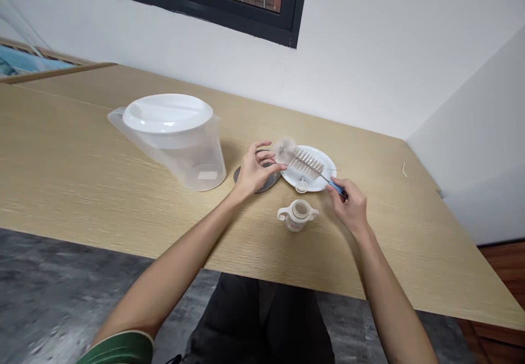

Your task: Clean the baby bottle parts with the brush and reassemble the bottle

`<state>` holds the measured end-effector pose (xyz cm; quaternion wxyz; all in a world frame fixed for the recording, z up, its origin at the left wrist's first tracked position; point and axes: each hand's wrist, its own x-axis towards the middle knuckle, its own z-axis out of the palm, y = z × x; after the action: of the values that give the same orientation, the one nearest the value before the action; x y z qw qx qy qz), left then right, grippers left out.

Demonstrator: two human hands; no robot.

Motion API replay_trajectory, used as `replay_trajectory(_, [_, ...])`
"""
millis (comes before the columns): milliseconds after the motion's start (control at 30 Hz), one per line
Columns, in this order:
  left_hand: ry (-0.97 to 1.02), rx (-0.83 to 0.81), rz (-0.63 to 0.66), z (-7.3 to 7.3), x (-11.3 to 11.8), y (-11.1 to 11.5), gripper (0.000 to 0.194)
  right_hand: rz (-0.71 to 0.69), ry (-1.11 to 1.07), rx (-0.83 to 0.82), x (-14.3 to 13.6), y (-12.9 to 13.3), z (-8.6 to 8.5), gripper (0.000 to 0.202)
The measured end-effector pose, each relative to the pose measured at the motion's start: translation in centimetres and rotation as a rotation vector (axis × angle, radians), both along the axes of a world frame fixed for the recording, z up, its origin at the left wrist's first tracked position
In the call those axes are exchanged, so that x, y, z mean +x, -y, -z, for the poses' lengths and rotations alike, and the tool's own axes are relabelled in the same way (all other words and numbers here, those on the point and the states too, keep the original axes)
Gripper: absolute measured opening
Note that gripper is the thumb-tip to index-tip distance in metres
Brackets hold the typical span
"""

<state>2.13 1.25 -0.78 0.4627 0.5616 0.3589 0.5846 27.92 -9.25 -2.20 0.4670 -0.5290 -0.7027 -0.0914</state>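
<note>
A bottle brush (308,162) with pale bristles, a fluffy round tip and a blue handle is held up over the white plate (330,163). My right hand (350,203) is closed round its handle. My left hand (258,170) is beside the brush tip, fingers apart and curved; whether a fingertip touches the bristles I cannot tell. Under the left hand lies a dark round dish (268,182), partly hidden. A small clear piece (302,186) rests at the plate's near rim. Below the brush a two-handled baby bottle (297,216) stands upright with its mouth uncovered.
A large translucent pitcher (184,156) with a white lid stands left of my left hand. A thin white strip (404,170) lies at the right of the wooden table (246,244). The white wall (348,63) and a dark window frame (229,17) rise behind.
</note>
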Motion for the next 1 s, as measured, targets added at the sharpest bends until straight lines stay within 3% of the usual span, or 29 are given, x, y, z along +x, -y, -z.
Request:
replay_trajectory(100, [-0.004, -0.02, -0.007, -0.1, 0.0, 0.1, 0.077, 0.001, 0.042, -0.036, 0.1, -0.1, 0.0, 0.022])
replay_trajectory(233, [0.071, -0.035, 0.044, -0.5, 0.0, 0.1, 0.077, 0.177, -0.02, -0.022, 1.4, -0.4, 0.0, 0.029])
replay_trajectory(333, [0.142, -0.073, 0.086, -0.6, -0.2, 0.0, 0.078, 0.225, -0.108, 0.006, 1.5, -0.4, -0.1, 0.031])
replay_trajectory(533, [0.362, -0.224, 0.236, -0.2, -0.1, -0.4, 0.063, 0.133, -0.116, 0.022, 0.2, 0.1, -0.3, 0.029])
replay_trajectory(700, [0.361, -0.212, 0.28, -0.3, -0.2, -0.4, 0.049, 0.106, -0.122, 0.016, -0.1, 0.2, -0.2, 0.03])
replay_trajectory(833, [0.372, -0.265, 0.307, -0.5, -0.3, -0.1, 0.049, 0.108, -0.208, -0.015, -0.1, 0.4, -0.2, 0.033])
replay_trajectory(1000, [0.37, -0.326, 0.342, -0.4, -0.4, 0.1, 0.059, 0.006, -0.273, -0.056, -0.3, 0.5, -0.4, 0.031])
